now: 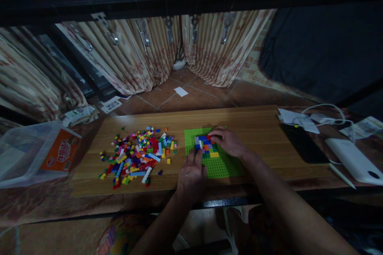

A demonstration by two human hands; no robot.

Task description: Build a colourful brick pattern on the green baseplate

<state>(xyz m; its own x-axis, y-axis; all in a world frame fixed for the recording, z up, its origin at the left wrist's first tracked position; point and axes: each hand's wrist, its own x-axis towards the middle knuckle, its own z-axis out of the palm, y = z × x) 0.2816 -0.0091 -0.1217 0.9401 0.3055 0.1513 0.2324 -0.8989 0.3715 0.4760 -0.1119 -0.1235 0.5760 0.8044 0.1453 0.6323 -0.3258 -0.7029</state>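
Note:
A green studded baseplate (221,169) lies on the wooden board, with a patch of joined toy bricks (206,146) in blue, white, orange, purple and yellow on it. My right hand (229,141) reaches in from the right, its thumb and fingers closed on a small red brick (208,138) at the patch's upper right edge. My left hand (191,173) rests over the plate's lower left part, fingers stretched forward. Its fingertips touch or nearly touch the near left side of the patch, and it holds nothing that I can see.
Loose bricks (143,153) in many colours lie heaped left of the plate. Beyond them stands a clear plastic bin (26,155) with an orange label. On the right are a dark tablet-like slab (303,143), a white device (354,159), a white pen (342,176) and cables.

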